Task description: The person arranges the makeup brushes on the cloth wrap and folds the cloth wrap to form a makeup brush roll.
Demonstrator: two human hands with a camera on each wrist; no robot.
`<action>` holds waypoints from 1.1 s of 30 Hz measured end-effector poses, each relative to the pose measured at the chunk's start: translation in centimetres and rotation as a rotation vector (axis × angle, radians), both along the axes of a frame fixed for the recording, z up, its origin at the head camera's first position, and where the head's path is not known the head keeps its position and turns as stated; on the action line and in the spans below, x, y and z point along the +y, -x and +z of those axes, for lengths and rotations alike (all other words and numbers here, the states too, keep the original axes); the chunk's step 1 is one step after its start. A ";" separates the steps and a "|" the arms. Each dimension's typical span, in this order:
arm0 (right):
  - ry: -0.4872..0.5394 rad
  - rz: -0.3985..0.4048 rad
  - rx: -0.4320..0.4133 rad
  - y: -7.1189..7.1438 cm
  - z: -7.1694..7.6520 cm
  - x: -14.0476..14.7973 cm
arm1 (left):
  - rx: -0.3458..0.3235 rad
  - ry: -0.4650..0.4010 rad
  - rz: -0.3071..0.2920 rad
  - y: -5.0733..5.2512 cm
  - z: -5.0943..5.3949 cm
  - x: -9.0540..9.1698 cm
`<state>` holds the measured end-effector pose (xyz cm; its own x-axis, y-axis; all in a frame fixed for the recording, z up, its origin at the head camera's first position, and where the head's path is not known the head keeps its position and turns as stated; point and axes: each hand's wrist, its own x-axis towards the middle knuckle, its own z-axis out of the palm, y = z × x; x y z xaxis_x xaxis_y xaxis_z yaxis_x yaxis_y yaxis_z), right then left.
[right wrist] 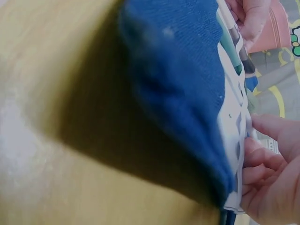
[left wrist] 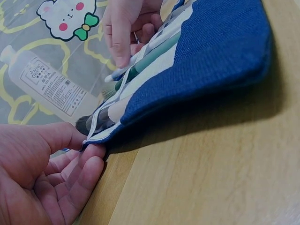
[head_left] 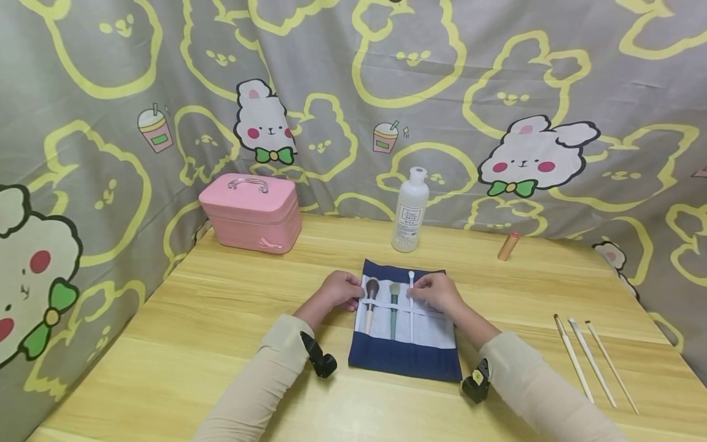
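A navy fabric brush roll (head_left: 403, 359) lies unrolled on the table, with a pale lining and a white elastic strap across it. Under the strap sit a dark-bristled makeup brush (head_left: 372, 288), a green-handled makeup brush (head_left: 394, 316) and a slim white makeup brush (head_left: 411, 322). My left hand (head_left: 339, 288) pinches the roll's left edge by the strap's end, thumb on top, as the left wrist view shows. With thumb and fingers, my right hand (head_left: 442, 293) pinches the white brush near its head, close to the strap; its fingertips are partly hidden.
Three slim brushes (head_left: 593, 362) lie apart on the table at the right. Behind the roll stands a clear bottle of nail gel remover (head_left: 409, 215). A pink case (head_left: 251, 215) is at the back left, and a small orange-brown tube (head_left: 508, 246) at the back right. A patterned curtain (head_left: 331, 73) hangs behind.
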<state>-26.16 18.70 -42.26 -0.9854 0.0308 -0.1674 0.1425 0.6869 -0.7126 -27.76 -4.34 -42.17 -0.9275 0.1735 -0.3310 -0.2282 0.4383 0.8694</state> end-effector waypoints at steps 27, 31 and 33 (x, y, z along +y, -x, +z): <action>-0.066 0.102 0.084 -0.3 -0.5 0.3 | 0.011 0.008 -0.002 0.2 -0.1 -0.2; -0.081 0.144 0.093 -0.8 -0.2 0.2 | 0.011 0.006 -0.006 0.1 -0.2 -0.1; -0.098 0.156 0.088 -1.0 -0.1 0.0 | 0.011 0.008 -0.004 0.1 -0.2 -0.1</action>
<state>-25.16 18.72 -42.37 -0.9901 -0.1118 -0.0844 -0.0311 0.7626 -0.6462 -27.88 -4.42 -42.41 -0.9303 0.1750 -0.3224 -0.2169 0.4464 0.8681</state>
